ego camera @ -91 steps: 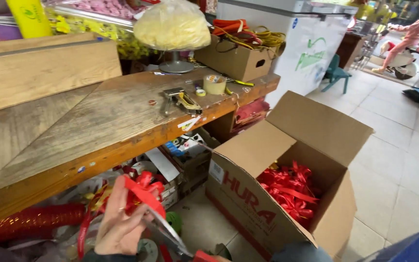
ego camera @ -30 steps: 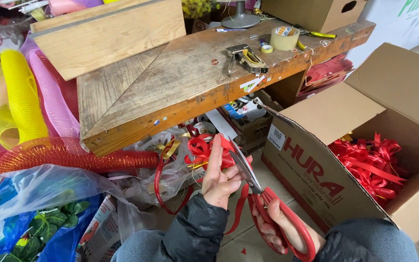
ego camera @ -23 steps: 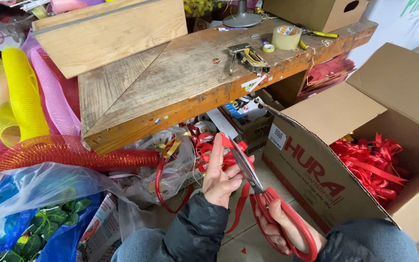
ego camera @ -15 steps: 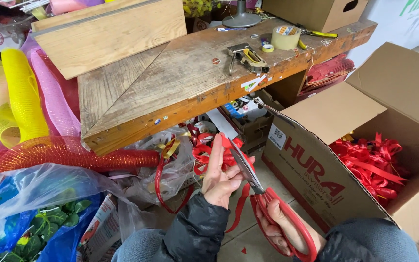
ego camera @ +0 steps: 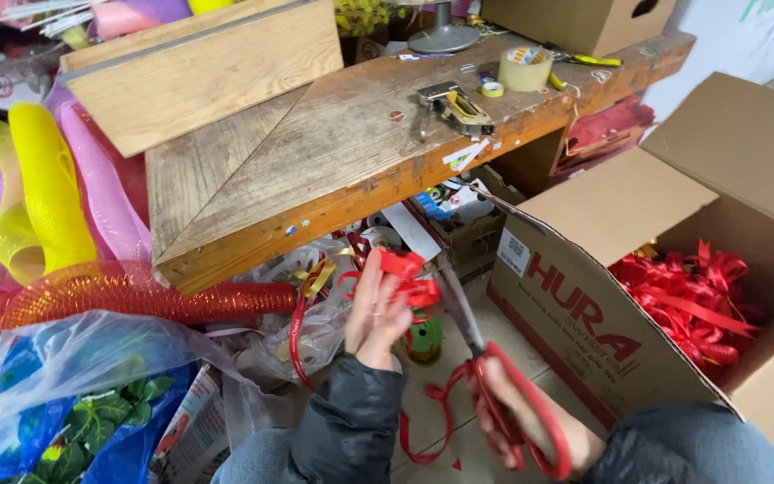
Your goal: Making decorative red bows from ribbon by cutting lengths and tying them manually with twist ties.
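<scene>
Left hand [ego camera: 374, 314] pinches a glossy red looped ribbon bow [ego camera: 402, 280] with a long tail curling toward the floor, below the worn wooden workbench [ego camera: 315, 152]. Right hand [ego camera: 517, 417] grips red-handled steel scissors [ego camera: 494, 376], fingers through the loops.

Single head cam, worn high, angled steeply down and forward. Close range: left hand [ego camera: 375, 312] and right hand [ego camera: 517, 421] sit low in centre frame. Wooden workbench [ego camera: 315, 152] beyond them, open cardboard box [ego camera: 665, 224] off the right hand's side. No second view.
</scene>
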